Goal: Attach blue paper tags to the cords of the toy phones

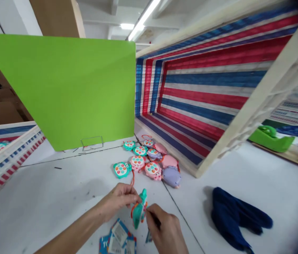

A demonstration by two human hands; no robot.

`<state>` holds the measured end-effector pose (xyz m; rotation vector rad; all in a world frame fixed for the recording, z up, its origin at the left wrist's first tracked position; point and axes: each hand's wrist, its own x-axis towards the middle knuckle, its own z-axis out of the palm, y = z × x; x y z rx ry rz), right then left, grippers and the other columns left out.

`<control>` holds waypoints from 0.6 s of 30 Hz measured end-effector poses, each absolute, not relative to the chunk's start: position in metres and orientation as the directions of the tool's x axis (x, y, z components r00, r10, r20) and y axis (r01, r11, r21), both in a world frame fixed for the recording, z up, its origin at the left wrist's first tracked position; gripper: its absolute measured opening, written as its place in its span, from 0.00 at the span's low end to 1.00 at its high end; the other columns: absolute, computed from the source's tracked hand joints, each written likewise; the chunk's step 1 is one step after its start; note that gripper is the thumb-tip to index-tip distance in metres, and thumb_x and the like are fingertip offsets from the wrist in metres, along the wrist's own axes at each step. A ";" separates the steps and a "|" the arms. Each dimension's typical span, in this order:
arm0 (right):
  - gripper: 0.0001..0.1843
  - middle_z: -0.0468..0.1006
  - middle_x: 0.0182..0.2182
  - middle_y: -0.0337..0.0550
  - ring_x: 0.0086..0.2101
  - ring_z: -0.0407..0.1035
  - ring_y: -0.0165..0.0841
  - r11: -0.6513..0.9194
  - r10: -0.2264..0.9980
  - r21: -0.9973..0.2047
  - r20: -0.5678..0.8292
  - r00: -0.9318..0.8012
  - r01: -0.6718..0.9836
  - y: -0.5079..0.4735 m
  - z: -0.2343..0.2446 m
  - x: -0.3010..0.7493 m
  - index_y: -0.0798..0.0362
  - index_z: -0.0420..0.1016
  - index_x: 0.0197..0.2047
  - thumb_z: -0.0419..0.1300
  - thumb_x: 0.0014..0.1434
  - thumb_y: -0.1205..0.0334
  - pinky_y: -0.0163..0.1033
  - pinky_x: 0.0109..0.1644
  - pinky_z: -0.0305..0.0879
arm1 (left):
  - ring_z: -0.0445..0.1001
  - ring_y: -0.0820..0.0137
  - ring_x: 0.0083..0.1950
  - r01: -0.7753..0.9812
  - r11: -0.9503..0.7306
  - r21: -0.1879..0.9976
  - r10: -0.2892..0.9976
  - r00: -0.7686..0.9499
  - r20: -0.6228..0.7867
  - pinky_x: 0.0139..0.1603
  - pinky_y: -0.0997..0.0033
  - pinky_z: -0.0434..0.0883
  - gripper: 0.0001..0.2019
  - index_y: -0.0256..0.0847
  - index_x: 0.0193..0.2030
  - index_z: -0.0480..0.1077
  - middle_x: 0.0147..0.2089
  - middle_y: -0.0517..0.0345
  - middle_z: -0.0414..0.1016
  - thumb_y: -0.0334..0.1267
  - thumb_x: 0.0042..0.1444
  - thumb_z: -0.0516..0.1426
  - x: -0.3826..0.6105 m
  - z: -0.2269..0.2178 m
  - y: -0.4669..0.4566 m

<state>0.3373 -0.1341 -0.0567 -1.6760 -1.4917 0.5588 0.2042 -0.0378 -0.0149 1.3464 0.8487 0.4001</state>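
A turquoise animal-shaped button toy [138,213] with an orange cord is held up on edge above the table. My left hand [121,199] pinches it from the left, near its upper edge. On the opposite side my right hand [166,227] has its fingers curled closed against the toy's button face; the exact grip of those fingertips is partly hidden. Below the hands lie several blue printed cards [118,236] with white labels. Part of another blue card [149,237] shows beside my right hand. Beyond them sits a group of similar toys, among them a pink one [153,170].
A striped-lined crate [199,165] lies on its side at the right, its opening facing me. An upright green board [85,91] stands behind. Dark blue cloth [237,215] and a green tape dispenser [272,137] are at right. Another crate [14,151] holds turquoise toys at left.
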 end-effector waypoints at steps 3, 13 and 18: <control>0.13 0.63 0.14 0.34 0.16 0.58 0.28 0.021 0.966 -0.840 0.157 0.206 0.542 -0.143 -0.063 0.329 0.52 0.65 0.24 0.48 0.58 0.58 0.30 0.21 0.53 | 0.62 0.74 0.25 0.283 0.105 0.953 0.691 0.668 -0.274 0.27 0.76 0.59 0.09 0.33 0.27 0.69 0.23 0.60 0.66 0.39 0.45 0.56 0.206 -0.018 -0.062; 0.16 0.67 0.17 0.36 0.19 0.61 0.28 0.153 0.911 -0.977 0.197 0.363 0.148 -0.158 -0.108 0.324 0.55 0.69 0.25 0.50 0.57 0.55 0.30 0.22 0.59 | 0.58 0.75 0.24 0.265 -0.056 0.963 0.821 0.561 -0.107 0.25 0.79 0.59 0.15 0.37 0.26 0.62 0.22 0.64 0.58 0.48 0.53 0.50 0.217 -0.058 -0.110; 0.17 0.73 0.16 0.40 0.19 0.67 0.30 0.126 0.867 -0.895 0.310 0.392 0.428 -0.167 -0.113 0.334 0.55 0.72 0.22 0.50 0.57 0.59 0.31 0.23 0.63 | 0.60 0.72 0.22 0.341 -0.038 0.939 0.895 0.431 -0.120 0.22 0.75 0.63 0.20 0.41 0.21 0.64 0.19 0.62 0.61 0.58 0.43 0.54 0.230 -0.078 -0.113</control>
